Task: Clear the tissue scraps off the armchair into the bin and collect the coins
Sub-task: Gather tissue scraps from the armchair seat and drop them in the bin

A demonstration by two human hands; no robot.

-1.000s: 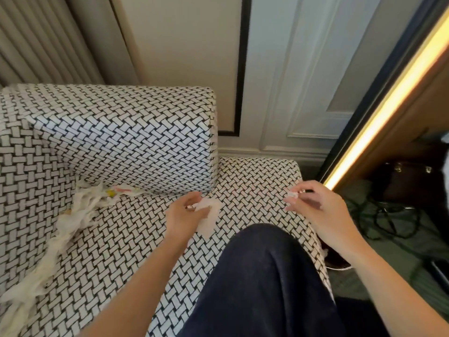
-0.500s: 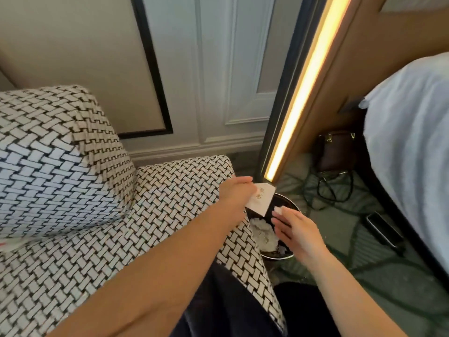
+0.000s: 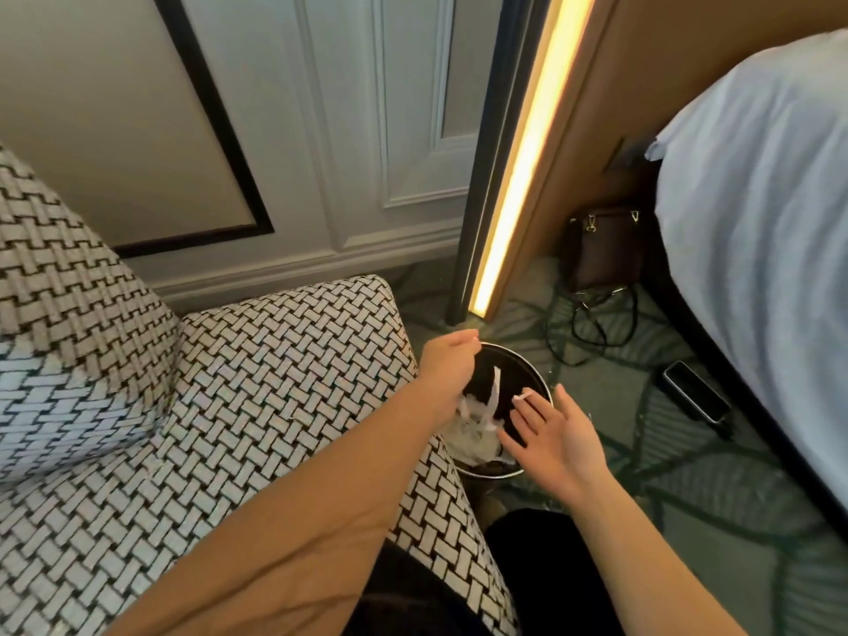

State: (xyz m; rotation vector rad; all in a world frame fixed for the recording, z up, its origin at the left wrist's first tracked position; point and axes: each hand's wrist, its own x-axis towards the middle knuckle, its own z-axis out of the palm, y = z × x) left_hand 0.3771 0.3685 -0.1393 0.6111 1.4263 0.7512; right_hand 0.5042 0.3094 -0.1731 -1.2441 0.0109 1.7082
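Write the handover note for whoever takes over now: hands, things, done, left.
Left hand: fingers curled over the round black bin; any contents hidden.
Right hand: open at the rim, a white scrap on a fingertip.
Done: white tissue scraps lie in the bin.
Left: shake off that scrap, check the black-and-white woven armchair, find the coins, not in view.

Both forearms point(image 3: 298, 521) are bare down to the left hand point(image 3: 447, 360) and right hand point(image 3: 555, 433) — the trousers point(image 3: 541, 571) are dark.
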